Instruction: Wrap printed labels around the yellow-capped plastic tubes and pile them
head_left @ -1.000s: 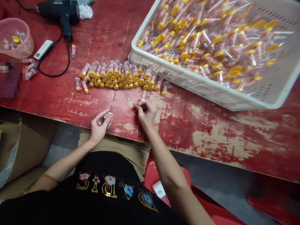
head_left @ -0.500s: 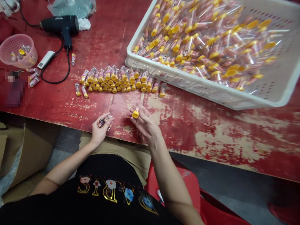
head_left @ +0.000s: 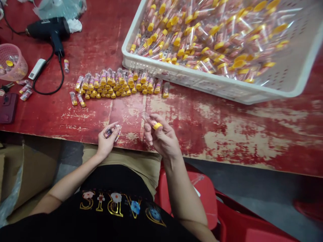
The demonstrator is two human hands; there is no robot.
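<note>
My right hand [head_left: 164,137] grips a small clear tube with a yellow cap [head_left: 157,126] between thumb and fingers, just above the table's front edge. The tube lies tilted, its clear end pointing up and left. To its left, my left hand [head_left: 105,143] is closed around a few crumpled printed plastic pieces [head_left: 116,131]; their exact kind is hard to make out. Beyond both hands, a row of stacked yellow-capped tubes with printed wraps [head_left: 111,82] lies on the red table [head_left: 191,117].
A white plastic crate [head_left: 202,80] full of yellow-capped tubes stands at back right. On the left are a heat gun [head_left: 47,28] with its cable, a pink basket [head_left: 19,69], a white bar [head_left: 37,69] and a purple phone [head_left: 8,107]. Cardboard [head_left: 37,171] stands below the table edge.
My right hand has turned, tilting the tube so its clear end shows up and left. My left hand keeps its hold. The view has shifted, so things on the table appear further left.
</note>
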